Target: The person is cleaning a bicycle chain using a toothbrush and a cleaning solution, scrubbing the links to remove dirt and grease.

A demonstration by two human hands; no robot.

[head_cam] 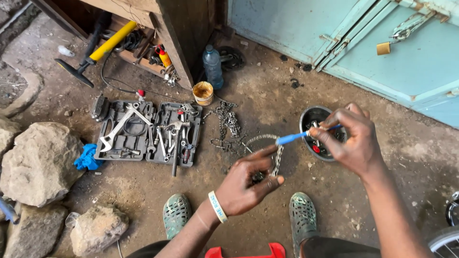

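My left hand (248,184) pinches a metal bicycle chain (276,160) that loops up and hangs over its fingers. My right hand (351,138) grips a blue-handled brush (292,138), whose tip points left onto the chain's upper loop. Just behind the right hand sits a round dark bowl (308,119) with small metal parts and something red in it. More chain (225,125) lies piled on the dirt floor to the left of the hands.
An open grey tool case (148,134) with wrenches lies at centre left. Behind it stand a small yellow tub (203,92), a plastic water bottle (213,66) and a yellow pump (98,50). Rocks (40,162) sit at the left, a blue metal door (392,43) at the right.
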